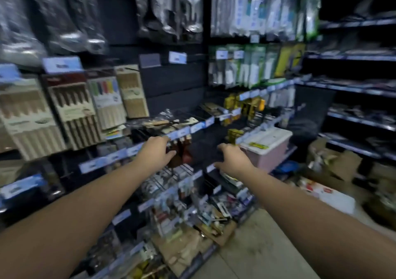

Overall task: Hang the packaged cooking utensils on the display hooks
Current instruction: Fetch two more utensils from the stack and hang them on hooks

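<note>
Many hung packs [257, 8] fill the upper frame. At centre the left hand [156, 153] touches the brown-handled utensil packs [182, 150]; blur hides whether it grips them. The right hand [232, 159], centre right, reaches out loosely spread, with nothing visible in it. Hanging looks unfinished.

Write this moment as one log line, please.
left hand: at brown packs, grip unclear | right hand: spread, beside pink bin | view: blurred
</note>
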Demonstrator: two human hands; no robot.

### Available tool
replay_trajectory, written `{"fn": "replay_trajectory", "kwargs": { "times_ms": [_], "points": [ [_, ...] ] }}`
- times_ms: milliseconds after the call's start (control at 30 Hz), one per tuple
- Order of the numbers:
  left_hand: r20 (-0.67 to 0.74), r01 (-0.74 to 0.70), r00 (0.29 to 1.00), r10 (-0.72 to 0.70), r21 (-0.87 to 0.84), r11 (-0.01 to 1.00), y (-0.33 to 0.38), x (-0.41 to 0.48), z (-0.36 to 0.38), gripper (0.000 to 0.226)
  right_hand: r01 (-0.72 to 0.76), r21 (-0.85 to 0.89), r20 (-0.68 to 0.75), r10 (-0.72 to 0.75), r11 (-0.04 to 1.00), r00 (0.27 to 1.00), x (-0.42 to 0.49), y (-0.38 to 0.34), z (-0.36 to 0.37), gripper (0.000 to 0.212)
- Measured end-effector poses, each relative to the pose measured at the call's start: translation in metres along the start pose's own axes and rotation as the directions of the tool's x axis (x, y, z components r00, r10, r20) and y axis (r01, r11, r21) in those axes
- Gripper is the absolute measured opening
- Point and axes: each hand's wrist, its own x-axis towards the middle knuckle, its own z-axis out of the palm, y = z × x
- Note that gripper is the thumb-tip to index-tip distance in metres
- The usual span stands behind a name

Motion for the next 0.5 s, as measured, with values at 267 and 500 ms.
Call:
{"fn": "replay_trajectory", "kwargs": {
  "times_ms": [267,500],
  "points": [
    [0.168,-0.245,0.951,0.258,-0.096,0.965,0.216,0.073,0.118,0.047,-0.343,0.079,-0.061,0.348,0.936,0.936,-0.055,0.225,-0.045,0.063],
    [0.246,-0.431,0.847,0.472,-0.205,0.879,0.426,0.147,0.213,0.053,-0.557,0.136,-0.168,0.573,0.820,0.802,-0.089,0.435,-0.119,0.050]
  ]
}}
